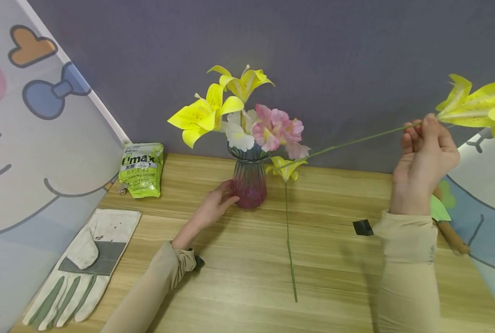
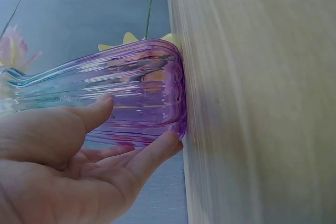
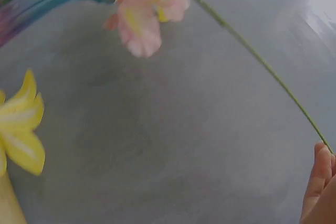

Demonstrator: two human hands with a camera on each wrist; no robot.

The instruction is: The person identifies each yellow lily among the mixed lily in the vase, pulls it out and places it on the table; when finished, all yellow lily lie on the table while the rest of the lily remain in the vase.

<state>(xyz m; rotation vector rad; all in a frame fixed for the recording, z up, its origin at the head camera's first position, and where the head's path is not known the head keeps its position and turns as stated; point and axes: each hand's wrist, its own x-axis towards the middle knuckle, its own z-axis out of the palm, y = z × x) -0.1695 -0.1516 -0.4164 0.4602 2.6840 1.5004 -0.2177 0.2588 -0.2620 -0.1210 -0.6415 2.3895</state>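
Note:
A ribbed glass vase (image 1: 250, 187), blue at the neck and purple-pink below, stands upright on the wooden table. My left hand (image 1: 211, 206) holds its lower body from the left, thumb and fingers at the purple glass (image 2: 142, 87). Two yellow lilies (image 1: 205, 112) and some white and pink flowers (image 1: 277, 127) fill the vase. Raised at the right, my right hand (image 1: 424, 155) pinches the green stem of another yellow lily (image 1: 473, 104) just below its bloom. That stem (image 3: 268, 66) slants down leftward, its lower end overlapping the vase's right side in the head view.
Right of the vase a loose yellow lily (image 1: 286, 169) lies with its stem toward me. On the left are a green fertilizer bag (image 1: 142, 170) and a work glove (image 1: 82, 268). A brown-handled item (image 1: 453, 236) lies beyond the right sleeve. A grey wall (image 1: 334, 69) stands behind.

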